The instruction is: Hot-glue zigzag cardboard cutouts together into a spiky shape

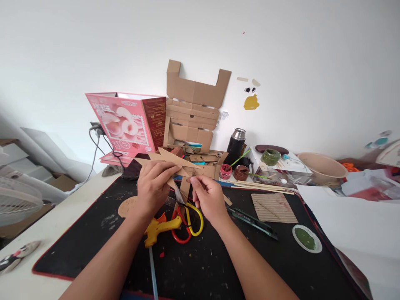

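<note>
My left hand (154, 183) grips a pointed piece of brown cardboard (171, 157) over the middle of the mat, its spikes sticking out past the fingers. Close by on the right, my right hand (208, 198) pinches thumb and finger together at the cardboard's tip; what lies between them is too small to make out. Beneath the hands are scissors (200, 227) with red and yellow handles and a yellow hot glue gun (159, 229) with a pale glue stick (153, 268) coming out of its back. A round cardboard disc (126, 207) is partly covered by my left arm.
A dark utility knife (253, 223), corrugated cardboard (275, 207) and a lid of green paint (306, 238) lie right. Behind stand a pink box (125, 121), folded cardboard (192, 91), a black thermos (236, 148) and paint jars (225, 171). Thin wooden sticks (262, 188) lie before them.
</note>
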Motion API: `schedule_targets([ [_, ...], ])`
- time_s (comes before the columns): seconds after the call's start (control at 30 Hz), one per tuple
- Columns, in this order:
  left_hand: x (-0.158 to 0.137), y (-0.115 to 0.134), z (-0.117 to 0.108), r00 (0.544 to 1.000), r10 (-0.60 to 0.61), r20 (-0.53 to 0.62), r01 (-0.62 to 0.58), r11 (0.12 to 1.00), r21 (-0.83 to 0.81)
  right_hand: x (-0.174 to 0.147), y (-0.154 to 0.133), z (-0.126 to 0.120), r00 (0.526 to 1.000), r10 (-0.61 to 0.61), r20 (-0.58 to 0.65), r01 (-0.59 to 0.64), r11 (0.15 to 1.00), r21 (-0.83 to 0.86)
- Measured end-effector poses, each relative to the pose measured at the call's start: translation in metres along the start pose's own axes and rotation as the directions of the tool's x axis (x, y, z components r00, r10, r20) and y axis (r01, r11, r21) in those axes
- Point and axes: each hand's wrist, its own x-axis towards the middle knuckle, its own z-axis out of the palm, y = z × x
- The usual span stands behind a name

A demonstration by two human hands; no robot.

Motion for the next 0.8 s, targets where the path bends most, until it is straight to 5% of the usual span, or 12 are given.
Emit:
schedule_targets([
  [0.4, -0.0019, -0.0007, 0.0007, 0.997, -0.057, 0.042, 0.057, 0.998, 0.021, 0.0009, -0.0045, 0.0022, 0.998, 0.056, 0.038, -0.062, 0.983, 0.171],
  [0.8, -0.0010, -0.0009, 0.0011, 0.999, 0.046, 0.027, -0.047, 0.996, 0.071, 0.0006, -0.0016, 0.0052, 0.995, 0.084, 0.058, -0.094, 0.974, 0.208],
])
